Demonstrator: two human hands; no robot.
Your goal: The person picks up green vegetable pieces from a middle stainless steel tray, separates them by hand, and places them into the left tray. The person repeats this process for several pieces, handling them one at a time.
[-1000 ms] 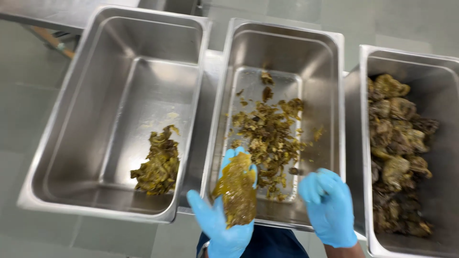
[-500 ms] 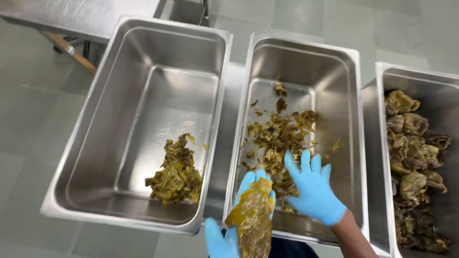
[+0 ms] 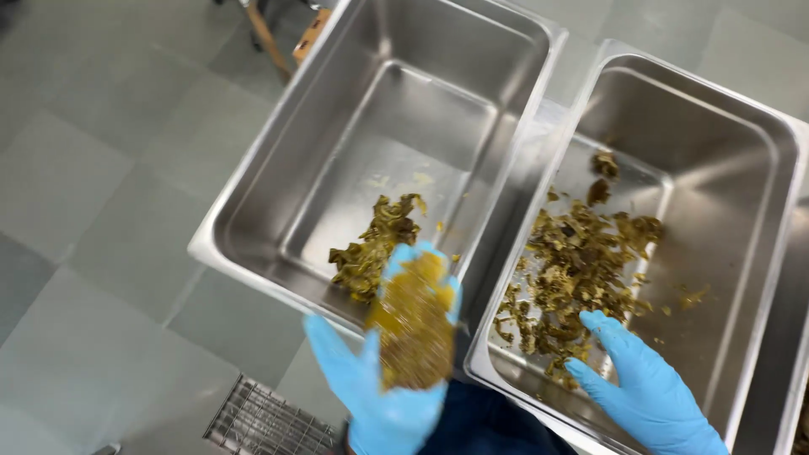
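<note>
Leafy greens (image 3: 413,324), limp, wet and judged slippery, are cradled from beneath in the cupped left hand (image 3: 383,379), while the right hand (image 3: 645,388), fingers spread and released, is rested in the right pan (image 3: 763,278).

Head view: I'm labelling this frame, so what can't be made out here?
- Leaf on the left hand: blurred by motion, surface unclear.
- Left palm: hidden under the leaf.
- Right hand: wrist cut off by bottom edge.
- Right pan: far side cut by frame edge.
- Floor grate: partly cut off.
</note>
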